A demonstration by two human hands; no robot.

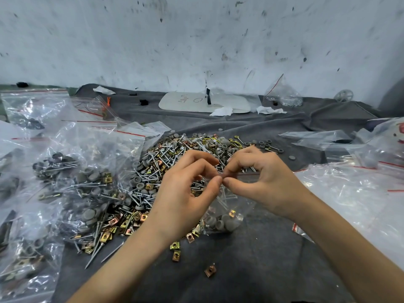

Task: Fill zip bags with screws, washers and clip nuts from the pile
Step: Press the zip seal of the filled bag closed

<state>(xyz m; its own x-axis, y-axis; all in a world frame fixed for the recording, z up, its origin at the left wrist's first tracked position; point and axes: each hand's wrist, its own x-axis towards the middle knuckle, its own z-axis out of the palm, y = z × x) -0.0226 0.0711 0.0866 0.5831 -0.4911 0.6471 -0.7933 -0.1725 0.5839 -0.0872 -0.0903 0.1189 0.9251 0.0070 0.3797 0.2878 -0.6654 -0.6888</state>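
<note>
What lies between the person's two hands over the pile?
The head view shows the top edge of a clear zip bag, pinched by the left hand and right hand; screws, washers and clip nuts sit in it.

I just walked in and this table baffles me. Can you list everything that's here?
pile: one, silver screws, grey washers, brassy clip nuts, middle of cloth.
held zip bag: one, clear, part-filled, between the hands.
filled bags: several, clear, left.
flat bags: several, clear with red strips, right.
cloth: one, dark grey, under everything.
panel: one, white, back by wall.
left hand, right hand: two, bare, pinching the held zip bag's top.
</note>
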